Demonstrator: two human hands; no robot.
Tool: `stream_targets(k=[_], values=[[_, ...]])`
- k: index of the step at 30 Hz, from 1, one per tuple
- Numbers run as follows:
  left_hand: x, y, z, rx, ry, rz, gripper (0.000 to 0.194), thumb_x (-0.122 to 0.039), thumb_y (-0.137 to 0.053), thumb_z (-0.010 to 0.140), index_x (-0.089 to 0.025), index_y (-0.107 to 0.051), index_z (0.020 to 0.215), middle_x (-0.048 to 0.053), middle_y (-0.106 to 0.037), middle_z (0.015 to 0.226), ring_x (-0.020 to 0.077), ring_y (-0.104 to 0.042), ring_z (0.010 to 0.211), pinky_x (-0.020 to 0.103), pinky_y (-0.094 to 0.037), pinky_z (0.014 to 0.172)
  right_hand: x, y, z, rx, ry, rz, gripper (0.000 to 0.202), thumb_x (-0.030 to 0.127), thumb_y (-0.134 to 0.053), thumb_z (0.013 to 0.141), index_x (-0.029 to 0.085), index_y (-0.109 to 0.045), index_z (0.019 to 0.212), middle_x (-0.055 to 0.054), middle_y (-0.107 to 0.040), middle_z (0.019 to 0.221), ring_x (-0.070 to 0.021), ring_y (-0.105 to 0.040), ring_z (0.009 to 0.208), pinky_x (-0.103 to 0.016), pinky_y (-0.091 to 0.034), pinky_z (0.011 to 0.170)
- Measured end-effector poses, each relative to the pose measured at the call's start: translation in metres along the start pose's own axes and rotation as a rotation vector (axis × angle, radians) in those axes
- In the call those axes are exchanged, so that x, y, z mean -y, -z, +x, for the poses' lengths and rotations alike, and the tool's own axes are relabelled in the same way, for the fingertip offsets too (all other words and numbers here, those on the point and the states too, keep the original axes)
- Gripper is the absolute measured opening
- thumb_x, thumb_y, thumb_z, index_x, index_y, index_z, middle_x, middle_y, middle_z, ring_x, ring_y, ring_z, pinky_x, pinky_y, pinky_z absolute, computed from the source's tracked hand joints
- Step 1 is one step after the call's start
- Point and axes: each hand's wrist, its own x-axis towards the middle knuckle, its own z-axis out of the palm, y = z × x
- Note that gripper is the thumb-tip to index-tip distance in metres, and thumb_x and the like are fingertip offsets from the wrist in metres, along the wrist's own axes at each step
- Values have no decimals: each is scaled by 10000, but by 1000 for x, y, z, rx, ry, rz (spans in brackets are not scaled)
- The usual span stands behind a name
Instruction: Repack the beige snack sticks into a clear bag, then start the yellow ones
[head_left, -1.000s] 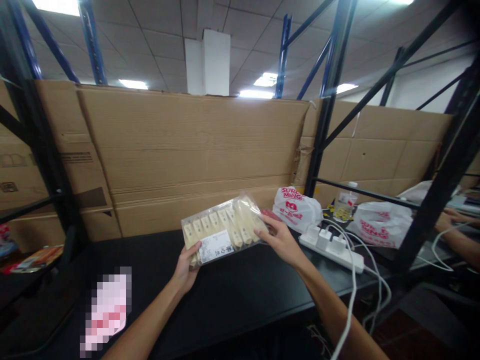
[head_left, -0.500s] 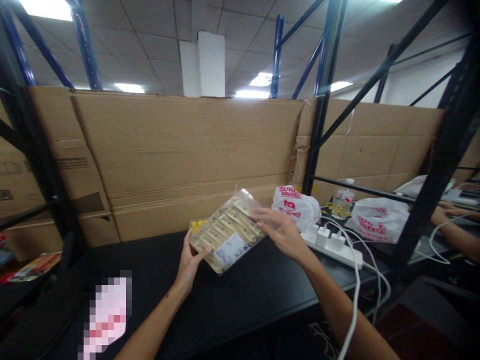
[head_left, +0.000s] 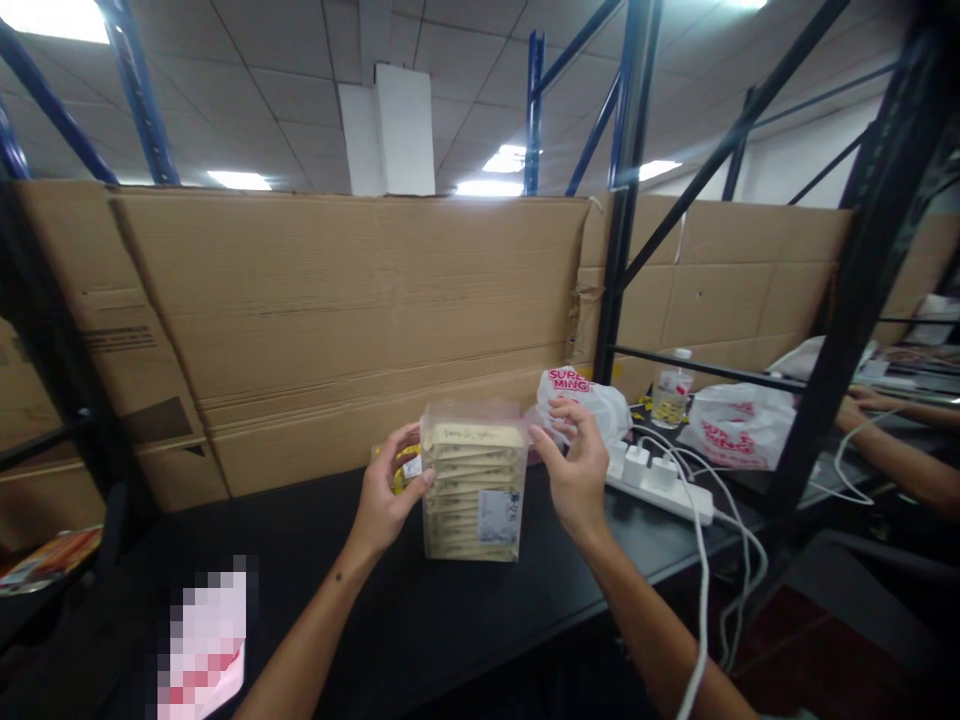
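Note:
A clear plastic bag of stacked beige packets [head_left: 469, 475] stands upright over the black table [head_left: 300, 590], with a white printed label at its lower right. My left hand [head_left: 390, 490] grips the bag's left edge between thumb and fingers. On the other side, my right hand [head_left: 577, 460] is raised by the bag's upper right corner, its fingers curved and apart. Behind my left hand a yellow item [head_left: 403, 470] is partly hidden.
White bags with red print [head_left: 585, 400] [head_left: 742, 425], a clear bottle [head_left: 671, 390] and a power strip [head_left: 667, 490] with white cables lie right. Cardboard [head_left: 375, 290] lines the back. A pixelated pink item [head_left: 206, 640] is lower left. Another person's hands [head_left: 862, 410] show far right.
The bag has turned from tilted to upright, its packets now in a level stack. My right hand has come off its upper corner area and opened. The view has shifted slightly.

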Motion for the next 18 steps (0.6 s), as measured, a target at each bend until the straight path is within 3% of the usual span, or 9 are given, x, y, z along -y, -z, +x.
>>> stream_targets(k=[3,5,10,14,18], values=[[0,-2,7,30,16,-30,489,-343,-711,908,-264,-578,1372,103,-589,1414,309,-530,1346,438,-430,1108,-6,-7,-4,269,-205,106,328,436,-692,915,283,-716,1205,-94,-566,1487,-335,-454,1440,-572,-370,1168],[0,-4,11,41,27,-43,460,-363,-682,926,-267,-566,1360,100,-594,1399,307,-530,1346,431,-449,1083,-9,-15,-2,360,-256,188,378,457,-696,914,315,-719,1264,-59,-535,1546,-321,-397,1493,-563,-273,1233],[-1,-8,18,58,56,-42,415,-389,-652,946,-274,-570,1336,84,-612,1370,299,-559,1305,413,-461,1036,-16,-22,-5,229,-382,429,469,454,-677,931,325,-644,1382,-42,-601,1495,-312,-469,1457,-562,-310,1226],[-5,-8,17,68,68,-31,446,-397,-665,942,-286,-573,1364,79,-638,1337,312,-571,1291,414,-470,1010,-18,-16,-14,117,-332,500,609,375,-711,912,347,-518,1489,-58,-546,1551,-286,-461,1466,-555,-329,1215],[-5,-10,11,41,48,-60,522,-390,-650,951,-302,-511,1447,86,-598,1430,313,-522,1364,429,-451,1063,-13,-14,-21,93,-290,430,385,369,-731,890,290,-676,1263,-92,-636,1446,-306,-553,1378,-533,-391,1166]])
